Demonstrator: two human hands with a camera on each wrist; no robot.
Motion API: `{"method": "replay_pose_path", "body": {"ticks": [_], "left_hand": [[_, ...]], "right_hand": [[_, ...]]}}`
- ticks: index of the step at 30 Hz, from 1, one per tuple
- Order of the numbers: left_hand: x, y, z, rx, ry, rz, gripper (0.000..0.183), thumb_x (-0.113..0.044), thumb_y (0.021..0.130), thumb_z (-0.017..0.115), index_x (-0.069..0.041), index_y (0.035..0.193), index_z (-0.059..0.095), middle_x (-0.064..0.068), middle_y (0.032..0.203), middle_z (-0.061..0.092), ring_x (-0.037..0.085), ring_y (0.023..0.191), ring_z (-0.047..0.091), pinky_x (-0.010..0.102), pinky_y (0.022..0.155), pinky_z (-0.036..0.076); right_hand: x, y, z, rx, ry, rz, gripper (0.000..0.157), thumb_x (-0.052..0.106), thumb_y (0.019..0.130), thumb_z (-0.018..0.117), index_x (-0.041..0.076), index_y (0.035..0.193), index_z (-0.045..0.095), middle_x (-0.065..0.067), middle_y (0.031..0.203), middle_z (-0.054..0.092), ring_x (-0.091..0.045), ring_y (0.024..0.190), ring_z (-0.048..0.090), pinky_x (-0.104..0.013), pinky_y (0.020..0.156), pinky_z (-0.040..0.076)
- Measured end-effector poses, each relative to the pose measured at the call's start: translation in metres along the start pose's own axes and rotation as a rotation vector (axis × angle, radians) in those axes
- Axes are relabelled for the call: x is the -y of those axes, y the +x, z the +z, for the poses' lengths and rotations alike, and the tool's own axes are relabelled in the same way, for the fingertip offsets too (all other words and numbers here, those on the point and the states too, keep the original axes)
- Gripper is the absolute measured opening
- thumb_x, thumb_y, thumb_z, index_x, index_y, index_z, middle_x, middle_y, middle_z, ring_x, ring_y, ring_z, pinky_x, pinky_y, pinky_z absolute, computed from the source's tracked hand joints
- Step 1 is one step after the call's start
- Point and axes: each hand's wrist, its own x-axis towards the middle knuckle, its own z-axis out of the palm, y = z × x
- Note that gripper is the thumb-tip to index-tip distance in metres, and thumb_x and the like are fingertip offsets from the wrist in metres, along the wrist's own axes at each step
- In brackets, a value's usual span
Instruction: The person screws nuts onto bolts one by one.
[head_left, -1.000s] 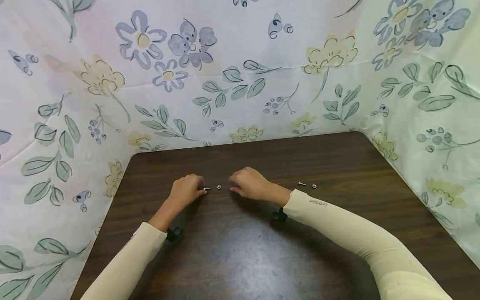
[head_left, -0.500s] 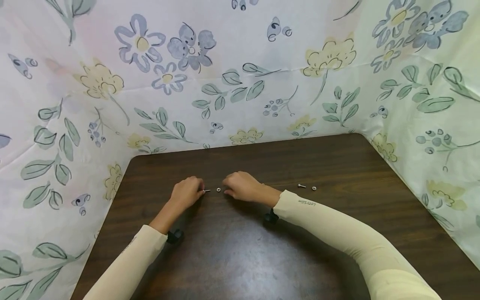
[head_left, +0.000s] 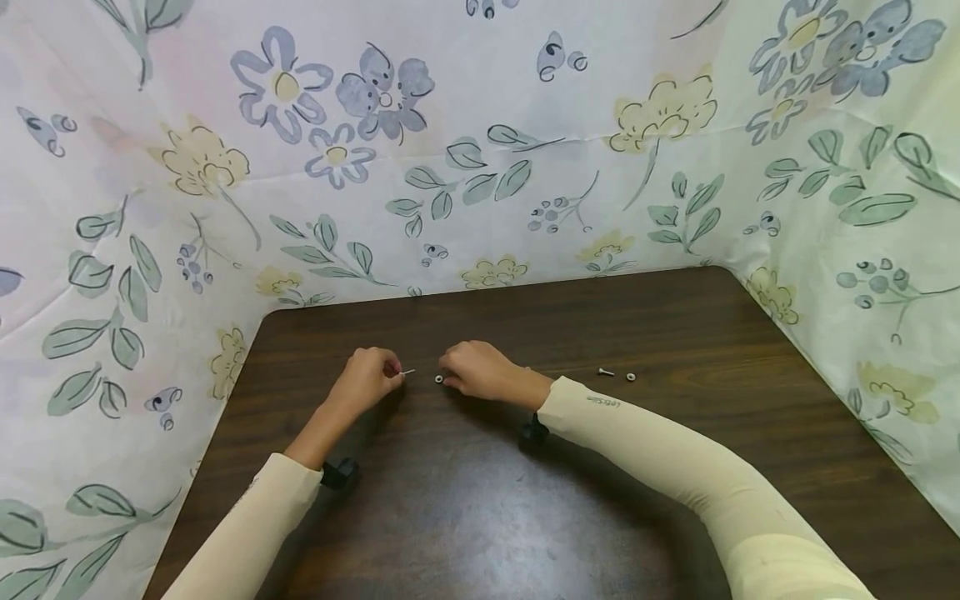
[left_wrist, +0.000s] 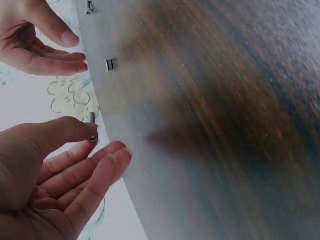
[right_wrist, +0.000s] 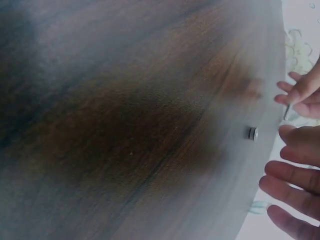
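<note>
My left hand (head_left: 365,379) pinches a small metal bolt (head_left: 408,372) between thumb and fingertips, its shank pointing right. The left wrist view shows the same bolt (left_wrist: 92,127) raised clear of the dark tabletop, the other fingers loosely bent below it. A small round nut (head_left: 438,379) stands on the table between the two hands. Right beside that nut is my right hand (head_left: 480,371); in the right wrist view its fingers (right_wrist: 290,175) are spread and relaxed, apart from the nut (right_wrist: 253,133), holding nothing.
Farther right on the brown wooden table (head_left: 480,500) lie another bolt (head_left: 606,372) and another nut (head_left: 631,377). Part of a small piece peeks out behind the right wrist. Flower-patterned cloth (head_left: 487,167) rises behind and along both sides of the table.
My left hand has lifted the bolt and drawn it slightly left, away from the nut. My right hand has moved left, up to the nut.
</note>
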Motion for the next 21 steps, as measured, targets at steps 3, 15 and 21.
{"method": "replay_pose_path", "body": {"ticks": [3, 15, 21], "left_hand": [[0.003, 0.000, -0.001, -0.029, -0.019, 0.010, 0.010, -0.010, 0.087, 0.079, -0.005, 0.083, 0.072, 0.005, 0.077, 0.072, 0.018, 0.068, 0.067, 0.038, 0.063, 0.058], [0.002, -0.004, -0.005, -0.042, -0.135, -0.007, 0.008, -0.009, 0.085, 0.079, -0.006, 0.081, 0.073, 0.003, 0.074, 0.073, 0.014, 0.066, 0.067, 0.034, 0.061, 0.058], [0.004, -0.005, -0.006, -0.020, -0.182, -0.013, 0.006, -0.008, 0.085, 0.078, -0.005, 0.082, 0.075, 0.002, 0.074, 0.074, 0.014, 0.066, 0.069, 0.033, 0.061, 0.057]], "right_hand": [[0.000, 0.003, 0.001, 0.017, -0.005, 0.011, 0.011, 0.024, 0.095, 0.075, 0.013, 0.093, 0.073, 0.000, 0.089, 0.070, -0.016, 0.084, 0.068, -0.035, 0.072, 0.057], [0.005, 0.015, 0.007, 0.057, -0.046, 0.036, 0.017, 0.028, 0.094, 0.076, 0.015, 0.082, 0.074, 0.000, 0.087, 0.068, -0.017, 0.084, 0.068, -0.034, 0.071, 0.059], [0.010, 0.019, 0.009, 0.090, -0.104, 0.040, 0.019, 0.029, 0.093, 0.076, 0.015, 0.082, 0.073, -0.001, 0.089, 0.070, -0.018, 0.085, 0.069, -0.034, 0.069, 0.060]]}}
